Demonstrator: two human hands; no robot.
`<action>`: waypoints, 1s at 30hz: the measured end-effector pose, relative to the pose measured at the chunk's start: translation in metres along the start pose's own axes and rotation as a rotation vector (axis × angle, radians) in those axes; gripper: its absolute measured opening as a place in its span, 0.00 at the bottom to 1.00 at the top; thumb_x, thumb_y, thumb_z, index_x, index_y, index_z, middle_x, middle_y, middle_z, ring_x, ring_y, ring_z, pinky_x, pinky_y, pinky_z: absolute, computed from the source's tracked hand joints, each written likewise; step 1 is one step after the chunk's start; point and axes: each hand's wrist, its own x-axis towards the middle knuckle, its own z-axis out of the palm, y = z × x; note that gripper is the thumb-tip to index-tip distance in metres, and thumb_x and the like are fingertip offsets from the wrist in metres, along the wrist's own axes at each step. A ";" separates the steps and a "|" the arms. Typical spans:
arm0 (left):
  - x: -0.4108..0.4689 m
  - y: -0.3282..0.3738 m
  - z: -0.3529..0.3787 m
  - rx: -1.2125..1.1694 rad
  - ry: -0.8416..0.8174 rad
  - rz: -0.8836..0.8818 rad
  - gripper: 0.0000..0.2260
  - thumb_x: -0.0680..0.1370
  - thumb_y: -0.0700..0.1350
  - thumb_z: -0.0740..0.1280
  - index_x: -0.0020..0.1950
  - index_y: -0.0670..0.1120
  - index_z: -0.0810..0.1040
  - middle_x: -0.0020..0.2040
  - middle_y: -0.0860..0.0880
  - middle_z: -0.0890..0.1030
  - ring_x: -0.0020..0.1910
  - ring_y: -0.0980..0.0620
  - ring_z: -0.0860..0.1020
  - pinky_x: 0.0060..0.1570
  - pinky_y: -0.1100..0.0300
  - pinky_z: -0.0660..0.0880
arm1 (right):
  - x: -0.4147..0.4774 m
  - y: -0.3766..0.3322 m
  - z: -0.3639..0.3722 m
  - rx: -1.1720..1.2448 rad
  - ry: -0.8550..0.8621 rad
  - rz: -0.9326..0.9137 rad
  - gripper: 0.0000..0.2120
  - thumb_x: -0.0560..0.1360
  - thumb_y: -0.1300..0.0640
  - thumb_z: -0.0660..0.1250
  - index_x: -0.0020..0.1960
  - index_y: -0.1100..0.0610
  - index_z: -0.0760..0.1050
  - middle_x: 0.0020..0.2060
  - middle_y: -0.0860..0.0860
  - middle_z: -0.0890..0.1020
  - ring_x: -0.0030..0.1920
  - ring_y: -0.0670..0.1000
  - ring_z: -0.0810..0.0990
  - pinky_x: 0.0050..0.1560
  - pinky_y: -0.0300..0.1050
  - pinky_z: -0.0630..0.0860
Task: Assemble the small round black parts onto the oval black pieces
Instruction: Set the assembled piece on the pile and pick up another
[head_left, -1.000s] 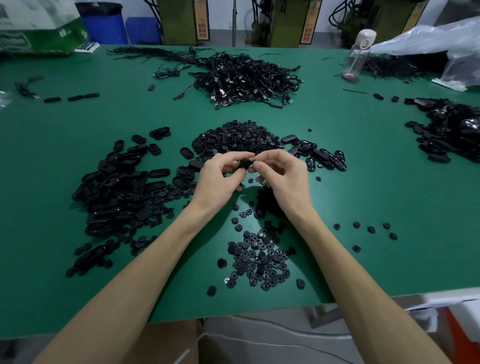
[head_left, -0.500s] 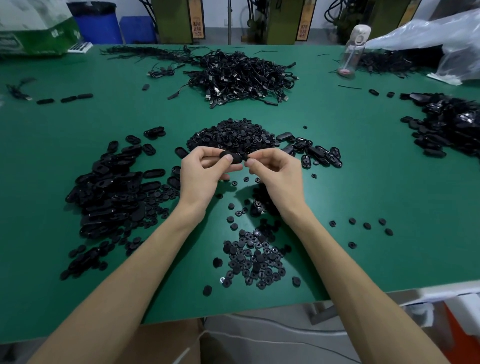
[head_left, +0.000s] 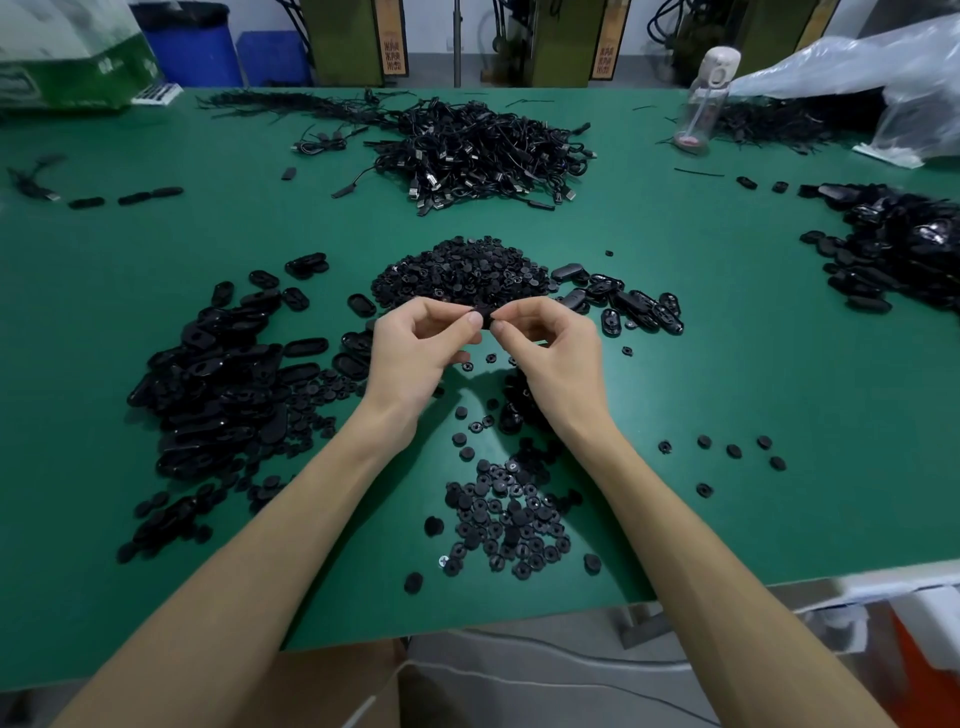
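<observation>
At the left of the green surface (head_left: 779, 364) lies the big heap of oval black pieces (head_left: 218, 374), untouched. Beside it the left hand (head_left: 415, 353) is raised clear of the surface, its thumb and forefinger pinched on one end of a small held piece (head_left: 485, 315), the other fingers curled loosely beneath. The right hand (head_left: 556, 353) pinches the opposite end in the same way, so the piece hangs between the two sets of fingers, in front of the near edge of the mound of round black parts (head_left: 462, 275).

Compared with a second ago, the hands have drawn up and slightly forward, and the pinch has tightened to the fingertips. That suggests a round part is being pressed home into an oval one. Whether it has seated cannot be told, since the fingers hide the joint. A looser scatter of round parts lies near the person, below the wrists.
</observation>
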 end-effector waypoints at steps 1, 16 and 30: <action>0.000 -0.001 0.001 0.031 -0.008 0.022 0.06 0.78 0.40 0.76 0.52 0.40 0.83 0.46 0.44 0.87 0.48 0.48 0.86 0.48 0.58 0.82 | 0.000 0.000 0.000 -0.008 0.000 0.000 0.02 0.77 0.60 0.73 0.49 0.55 0.84 0.40 0.44 0.85 0.41 0.40 0.80 0.46 0.35 0.76; 0.000 -0.007 0.002 0.211 0.014 0.143 0.05 0.78 0.43 0.75 0.51 0.47 0.80 0.44 0.49 0.87 0.45 0.56 0.86 0.51 0.62 0.81 | -0.001 -0.005 0.000 -0.041 -0.014 -0.013 0.02 0.77 0.61 0.74 0.50 0.58 0.84 0.42 0.47 0.85 0.43 0.43 0.81 0.49 0.39 0.79; -0.001 -0.003 0.000 0.035 -0.024 0.052 0.09 0.78 0.41 0.75 0.57 0.45 0.82 0.46 0.46 0.88 0.47 0.50 0.87 0.51 0.58 0.81 | -0.002 -0.004 0.000 0.001 0.024 0.036 0.04 0.77 0.57 0.75 0.49 0.56 0.82 0.41 0.48 0.85 0.40 0.43 0.80 0.45 0.40 0.78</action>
